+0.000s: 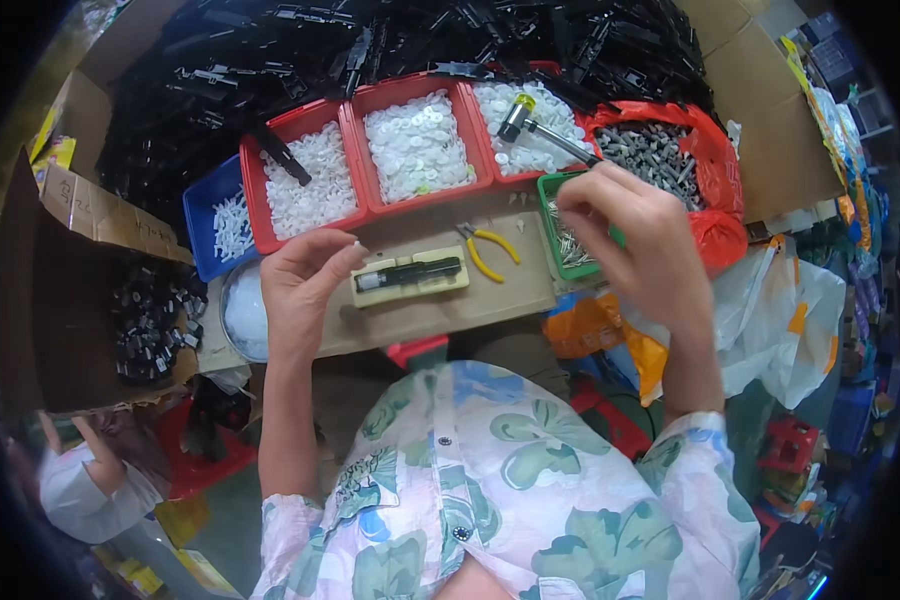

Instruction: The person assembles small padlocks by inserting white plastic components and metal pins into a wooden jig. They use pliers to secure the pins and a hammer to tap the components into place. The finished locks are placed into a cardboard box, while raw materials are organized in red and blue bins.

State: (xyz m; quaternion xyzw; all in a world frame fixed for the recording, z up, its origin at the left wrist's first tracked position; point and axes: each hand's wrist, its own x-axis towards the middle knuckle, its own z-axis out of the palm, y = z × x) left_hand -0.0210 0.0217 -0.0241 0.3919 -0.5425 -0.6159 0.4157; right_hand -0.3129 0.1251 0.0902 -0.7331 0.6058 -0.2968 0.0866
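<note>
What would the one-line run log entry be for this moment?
left hand: pinching a small white piece | right hand: fingers bunched above green plastic tray of thin metal pins | between them: black cylindrical part on pale block jig

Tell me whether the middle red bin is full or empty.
Full: the middle red bin is heaped nearly to its rim with small white parts, hiding its floor.

A cluttered workshop under even light, its counter [490,300] a brown board. Cardboard boxes [90,215] stand at the left, cardboard sheets [770,130] at the right. Plastic bags [780,320] hang beside a dim, littered floor [220,500].
</note>
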